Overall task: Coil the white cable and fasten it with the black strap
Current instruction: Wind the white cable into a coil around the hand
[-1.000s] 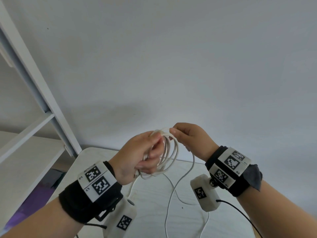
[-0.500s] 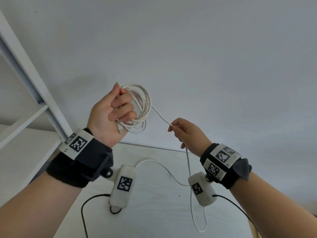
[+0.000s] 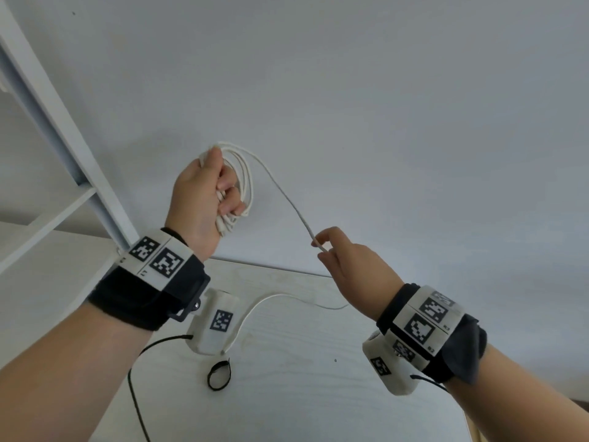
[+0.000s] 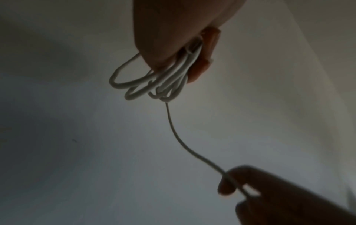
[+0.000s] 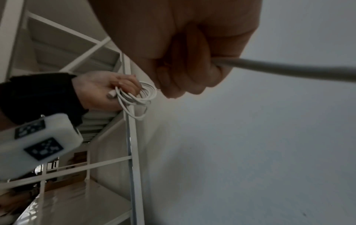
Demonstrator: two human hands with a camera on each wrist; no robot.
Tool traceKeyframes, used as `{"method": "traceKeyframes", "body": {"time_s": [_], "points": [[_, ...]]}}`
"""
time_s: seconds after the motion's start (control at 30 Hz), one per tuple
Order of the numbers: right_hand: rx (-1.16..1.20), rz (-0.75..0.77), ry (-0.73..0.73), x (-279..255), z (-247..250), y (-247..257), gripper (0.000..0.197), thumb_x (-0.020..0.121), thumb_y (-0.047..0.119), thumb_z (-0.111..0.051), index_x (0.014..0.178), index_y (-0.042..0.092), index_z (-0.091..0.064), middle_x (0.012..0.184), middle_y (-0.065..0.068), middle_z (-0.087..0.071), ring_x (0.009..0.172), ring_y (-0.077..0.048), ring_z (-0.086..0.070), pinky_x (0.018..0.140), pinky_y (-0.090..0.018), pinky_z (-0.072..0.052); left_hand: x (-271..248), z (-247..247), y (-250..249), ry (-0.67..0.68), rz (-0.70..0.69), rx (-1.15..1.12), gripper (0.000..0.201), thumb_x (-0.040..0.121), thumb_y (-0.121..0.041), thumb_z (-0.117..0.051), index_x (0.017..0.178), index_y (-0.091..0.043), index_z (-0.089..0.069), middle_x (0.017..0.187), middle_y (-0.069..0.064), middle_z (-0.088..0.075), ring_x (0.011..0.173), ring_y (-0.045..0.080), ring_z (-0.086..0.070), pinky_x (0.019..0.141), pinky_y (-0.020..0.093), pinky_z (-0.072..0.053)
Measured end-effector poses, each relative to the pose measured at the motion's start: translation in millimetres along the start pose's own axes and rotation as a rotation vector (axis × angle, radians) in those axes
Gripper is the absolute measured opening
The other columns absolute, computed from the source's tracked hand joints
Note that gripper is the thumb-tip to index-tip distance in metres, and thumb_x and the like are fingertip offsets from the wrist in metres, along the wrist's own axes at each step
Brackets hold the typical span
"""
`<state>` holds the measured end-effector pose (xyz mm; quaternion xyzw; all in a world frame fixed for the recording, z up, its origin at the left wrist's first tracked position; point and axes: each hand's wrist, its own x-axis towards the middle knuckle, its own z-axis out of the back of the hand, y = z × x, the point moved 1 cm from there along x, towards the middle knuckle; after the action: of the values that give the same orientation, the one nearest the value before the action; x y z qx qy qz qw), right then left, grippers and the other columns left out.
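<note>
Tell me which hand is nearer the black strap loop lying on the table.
Left. The left hand is up over the black strap loop; the right hand is off to its right. Neither touches it.

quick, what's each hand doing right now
Left hand: closed around the coiled loops of the white cable.
Right hand: fingers pinching the cable's free strand.

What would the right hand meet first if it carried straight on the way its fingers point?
Probably only the wall. The right hand points up and away, pinching the cable; the left hand with the coil sits off to the side. Depth is unclear.
</note>
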<state>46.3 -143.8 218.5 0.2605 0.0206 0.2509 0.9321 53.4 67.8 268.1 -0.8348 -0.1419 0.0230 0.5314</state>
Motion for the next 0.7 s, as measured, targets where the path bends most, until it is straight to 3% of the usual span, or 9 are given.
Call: {"method": "traceKeyframes", "body": {"time_s": [0.13,0.23,0.3,0.37,0.53,0.63,0.7], "points": [[-0.076,0.038,0.044,-3,7,15,0.02,0.096,0.028,-0.037,0.11,0.027,-0.052,0.057,0.012,-0.043,0.053,-0.009,-0.042,0.059,-0.032,-0.04,-8,-7,9,0.013,-0.017,0.122,0.036,0.1,-0.026,-0.035,0.066,-0.018,-0.032,0.048,-0.009,-0.034,0.032,0.008,-0.023,0.039,0.018,-0.032],[-0.124,0.098,0.114,-6,7,26,0.023,0.096,0.031,-0.037,0.112,0.031,-0.055,0.085,0.008,-0.065,0.077,-0.018,-0.058,0.069,-0.032,-0.046,-11,-10,13,0.034,-0.011,0.161,0.035,0.1,-0.027,-0.035,0.066,-0.018,-0.033,0.049,-0.009,-0.034,0.032,0.007,-0.024,0.038,0.019,-0.033],[-0.132,0.154,0.16,-8,4,31,0.024,0.096,0.031,-0.038,0.112,0.033,-0.056,0.101,0.005,-0.069,0.091,-0.021,-0.061,0.076,-0.034,-0.049,-12,-11,15,0.04,0.001,0.18,0.034,0.1,-0.026,-0.036,0.067,-0.017,-0.034,0.049,-0.01,-0.035,0.032,0.007,-0.026,0.039,0.02,-0.034],[-0.139,0.216,0.204,-9,2,38,0.024,0.096,0.029,-0.039,0.112,0.033,-0.056,0.106,0.005,-0.069,0.096,-0.021,-0.061,0.079,-0.036,-0.05,-14,-12,19,0.049,0.007,0.224,0.032,0.1,-0.026,-0.036,0.069,-0.017,-0.036,0.048,-0.011,-0.036,0.033,0.008,-0.029,0.041,0.022,-0.036],[-0.029,0.331,0.174,-9,10,48,0.024,0.095,0.026,-0.043,0.111,0.029,-0.06,0.105,0.005,-0.07,0.093,-0.019,-0.063,0.08,-0.039,-0.05,-26,-14,30,0.147,0.032,0.429,0.025,0.099,-0.026,-0.037,0.077,-0.015,-0.042,0.05,-0.008,-0.046,0.036,0.012,-0.05,0.047,0.026,-0.045],[0.031,0.355,0.097,-4,21,46,0.021,0.093,0.023,-0.047,0.106,0.029,-0.063,0.091,0.008,-0.071,0.076,-0.011,-0.062,0.074,-0.037,-0.051,-34,-13,34,0.219,0.053,0.533,0.024,0.095,-0.029,-0.043,0.087,-0.008,-0.048,0.054,-0.004,-0.057,0.045,0.015,-0.058,0.052,0.03,-0.047],[0.043,0.369,0.052,-1,29,44,0.022,0.094,0.02,-0.047,0.104,0.029,-0.063,0.08,0.014,-0.066,0.066,-0.003,-0.056,0.068,-0.031,-0.05,-41,-14,35,0.306,0.103,0.553,0.034,0.091,-0.036,-0.046,0.095,-0.003,-0.05,0.056,-0.001,-0.063,0.048,0.022,-0.064,0.054,0.034,-0.049]]}}
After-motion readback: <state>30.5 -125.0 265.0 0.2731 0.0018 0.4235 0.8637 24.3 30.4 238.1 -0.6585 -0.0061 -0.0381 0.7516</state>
